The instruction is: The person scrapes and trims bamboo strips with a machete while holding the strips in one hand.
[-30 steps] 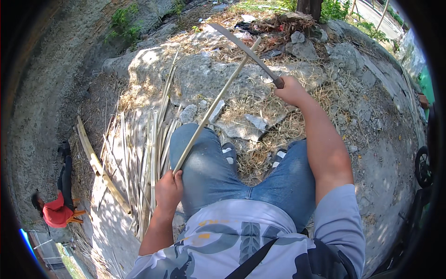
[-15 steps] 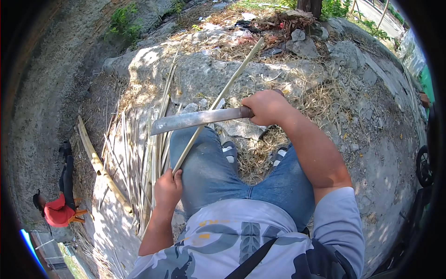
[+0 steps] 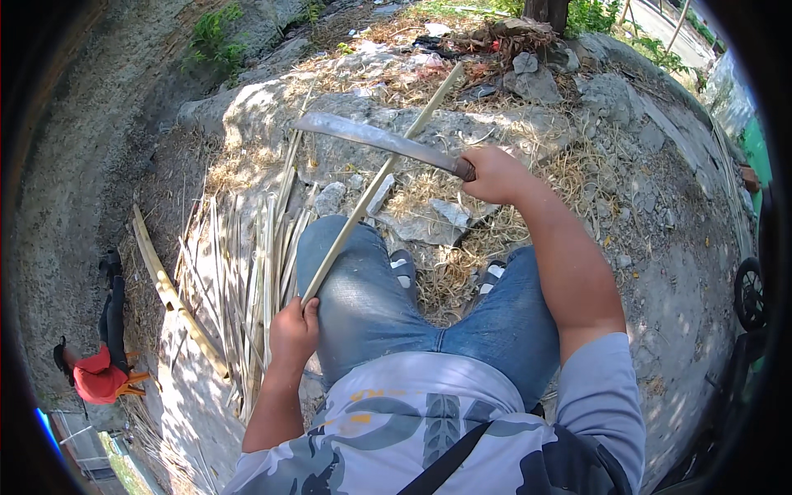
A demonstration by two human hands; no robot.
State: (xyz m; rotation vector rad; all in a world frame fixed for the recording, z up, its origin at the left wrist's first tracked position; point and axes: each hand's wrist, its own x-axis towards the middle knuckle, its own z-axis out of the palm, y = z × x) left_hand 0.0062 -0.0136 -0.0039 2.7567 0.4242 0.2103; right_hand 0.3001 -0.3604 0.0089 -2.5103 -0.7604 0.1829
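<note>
My left hand (image 3: 294, 332) is closed around the lower end of a long pale bamboo strip (image 3: 356, 216), beside my left thigh. The strip slants up and away to the right, past my knee. My right hand (image 3: 495, 175) grips the dark handle of a machete (image 3: 371, 134), out ahead of my right knee. Its long, worn metal blade points left and crosses the upper part of the strip. Whether the edge bites into the bamboo cannot be made out.
Many split bamboo strips (image 3: 247, 280) lie in a pile left of my leg. Farther left is a thicker bamboo piece (image 3: 177, 301). A person in a red shirt (image 3: 97, 376) sits at far left. Shavings (image 3: 569, 177) and rocks (image 3: 536, 82) cover the ground ahead; a wheel (image 3: 749, 293) shows at right.
The machete has moved up and away along the bamboo strip, toward its far end, and its blade now tilts upward to the left. My left hand has barely shifted.
</note>
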